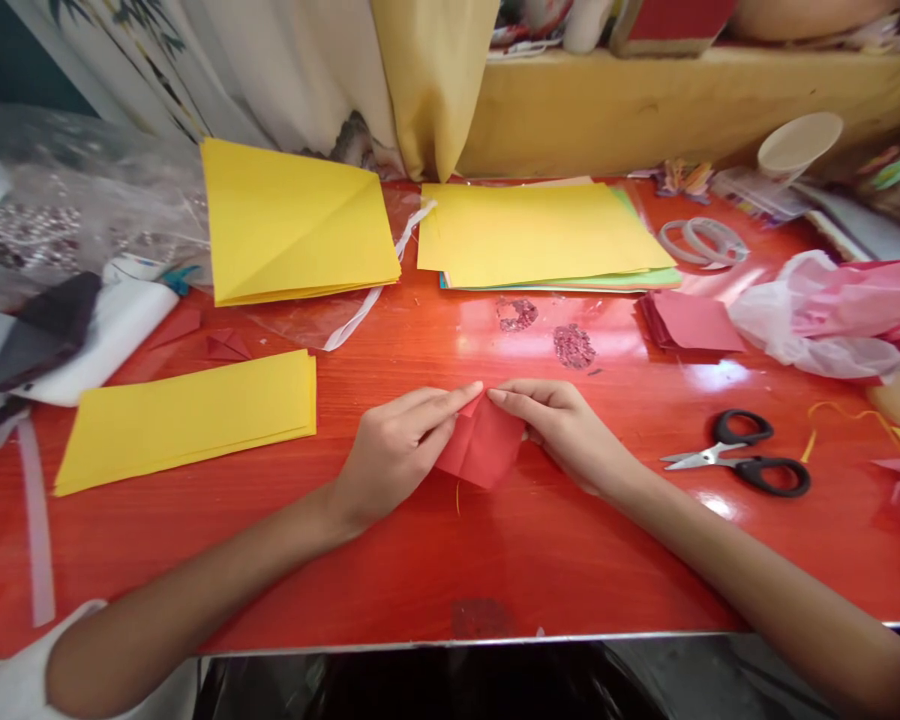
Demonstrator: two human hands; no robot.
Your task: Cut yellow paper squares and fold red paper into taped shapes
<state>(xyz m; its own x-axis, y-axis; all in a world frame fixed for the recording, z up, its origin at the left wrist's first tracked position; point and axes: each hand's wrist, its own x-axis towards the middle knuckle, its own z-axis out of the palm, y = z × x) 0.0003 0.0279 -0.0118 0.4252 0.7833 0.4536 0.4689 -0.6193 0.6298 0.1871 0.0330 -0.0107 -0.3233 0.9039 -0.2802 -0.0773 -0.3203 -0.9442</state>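
Between my two hands is a small piece of red paper (484,445), creased and partly folded over near its top. My left hand (401,445) grips its upper left edge, thumb and forefinger pressed close together. On the other side, my right hand (562,425) pinches the top right corner between thumb and forefinger; its other fingers are tucked behind the sheet. The paper is tilted, its lower corner pointing toward me. Just below it a thin yellow thread (458,498) shows against the table.
Black-handled scissors (750,455) lie right of my right hand. Behind them sits a stack of red paper squares (694,322). Yellow sheets (540,235) are piled at the back, with a folded yellow stack (195,415) at left. The red table (330,600) ends at its front edge.
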